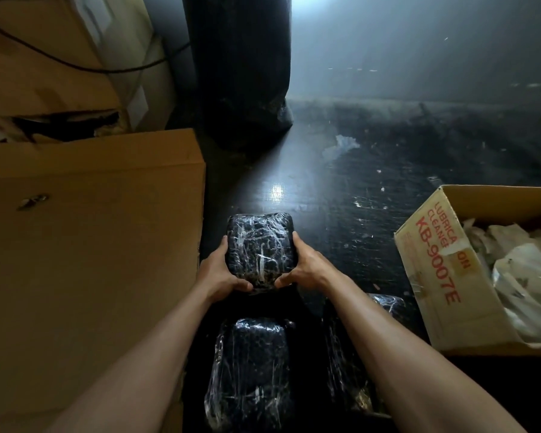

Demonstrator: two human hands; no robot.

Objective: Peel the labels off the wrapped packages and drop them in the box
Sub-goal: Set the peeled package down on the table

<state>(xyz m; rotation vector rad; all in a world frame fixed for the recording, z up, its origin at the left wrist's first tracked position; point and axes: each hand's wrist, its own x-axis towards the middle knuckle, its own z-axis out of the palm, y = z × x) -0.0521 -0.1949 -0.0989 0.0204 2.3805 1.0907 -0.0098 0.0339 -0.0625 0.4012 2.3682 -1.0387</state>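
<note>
Gripping from either side, left hand [222, 273] and right hand [306, 270] held a wrapped package [260, 248] over the floor [341, 198], no label showing. More packages [250, 370] lay nearer. White scraps [519, 276] lay in the box [434, 260] at right: partly done, seemingly.

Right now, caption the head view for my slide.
Left hand and right hand grip a wrapped package; a second package lies nearer, the open box stands at right.

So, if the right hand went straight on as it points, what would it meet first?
The right hand grips the wrapped package; past it the floor looks free, then probably the tall black bag, though depth is unclear.
</note>
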